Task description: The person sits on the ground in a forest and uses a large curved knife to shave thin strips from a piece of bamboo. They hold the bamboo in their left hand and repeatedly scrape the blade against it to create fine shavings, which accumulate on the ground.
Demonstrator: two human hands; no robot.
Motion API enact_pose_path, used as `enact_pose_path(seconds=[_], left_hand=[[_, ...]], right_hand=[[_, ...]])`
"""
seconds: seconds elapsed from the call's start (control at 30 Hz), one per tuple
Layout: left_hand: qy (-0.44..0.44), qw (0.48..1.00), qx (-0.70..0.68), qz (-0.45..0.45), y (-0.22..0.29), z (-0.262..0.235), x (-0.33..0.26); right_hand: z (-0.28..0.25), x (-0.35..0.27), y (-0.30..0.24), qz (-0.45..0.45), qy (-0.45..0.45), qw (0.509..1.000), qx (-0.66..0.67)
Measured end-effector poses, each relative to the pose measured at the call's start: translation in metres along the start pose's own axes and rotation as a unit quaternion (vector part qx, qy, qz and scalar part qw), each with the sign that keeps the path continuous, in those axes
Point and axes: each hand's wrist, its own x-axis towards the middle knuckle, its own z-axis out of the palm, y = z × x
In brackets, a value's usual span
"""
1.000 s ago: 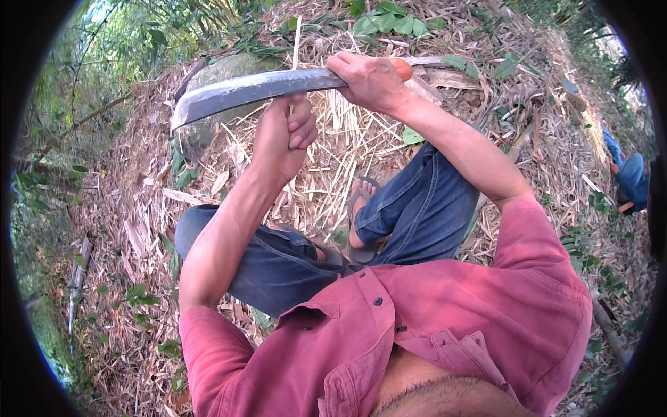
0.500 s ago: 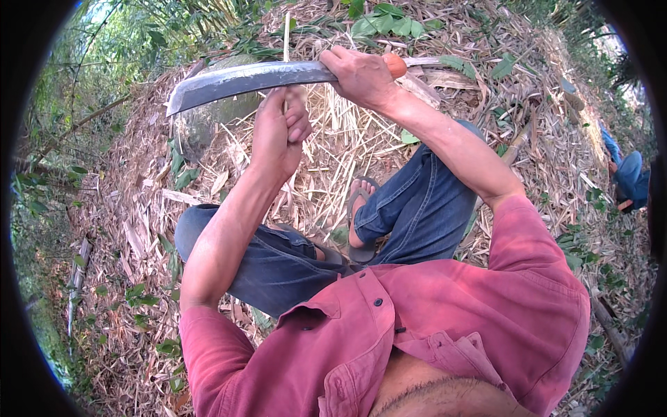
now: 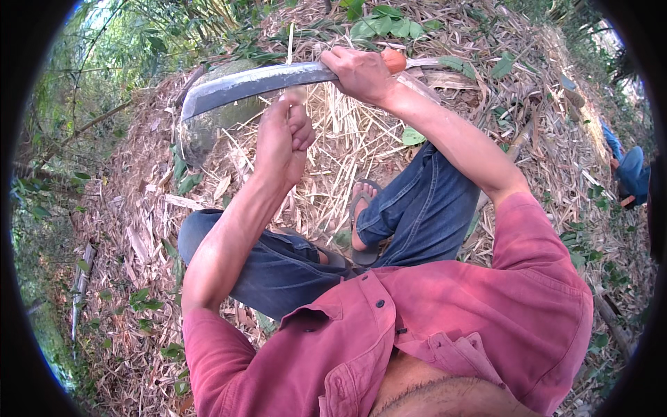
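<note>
My right hand [image 3: 361, 75] is wrapped round a machete where its orange handle [image 3: 394, 61] meets the blade. The long, slightly curved blade [image 3: 257, 82] extends to the left. Below it, my left hand [image 3: 283, 135] is closed on a thin pale strip [image 3: 290, 43], which looks like split bamboo. That strip rises past the far edge of the blade and crosses it near my left fingertips. Whether the edge touches the strip is hard to make out. Pale shavings [image 3: 340, 115] are heaped on the ground beyond my feet.
A rounded grey-green thing like a stone [image 3: 240, 115] lies under the blade. Dry leaf litter [image 3: 132, 229] covers the ground, with green leaves [image 3: 389, 26] at the far side. My sandalled foot [image 3: 363, 215] stands before me. A person in blue [image 3: 631, 174] is at the far right.
The machete's tip has swung a little right and towards me. My left hand has shifted slightly towards me and right, and less of the strip shows beyond the blade.
</note>
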Motion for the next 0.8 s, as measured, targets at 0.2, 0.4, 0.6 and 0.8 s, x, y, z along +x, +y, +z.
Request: enact_pose_path(seconds=[0.2, 0.4, 0.6, 0.8], left_hand=[[-0.029, 1.000, -0.003, -0.011, 0.002, 0.003, -0.009], [-0.078, 0.997, 0.024, -0.012, -0.008, 0.003, -0.029], [-0.002, 0.995, 0.099, 0.000, -0.001, -0.022, -0.013], [0.028, 0.991, 0.128, -0.001, -0.003, -0.017, -0.009]], right_hand=[[0.006, 0.002, 0.037, 0.107, -0.091, 0.989, -0.044], [0.002, 0.004, 0.096, 0.275, -0.178, 0.943, -0.061], [-0.020, -0.010, 0.069, 0.243, -0.183, 0.953, 0.004], [-0.016, -0.017, -0.001, 0.053, -0.163, 0.985, 0.003]])
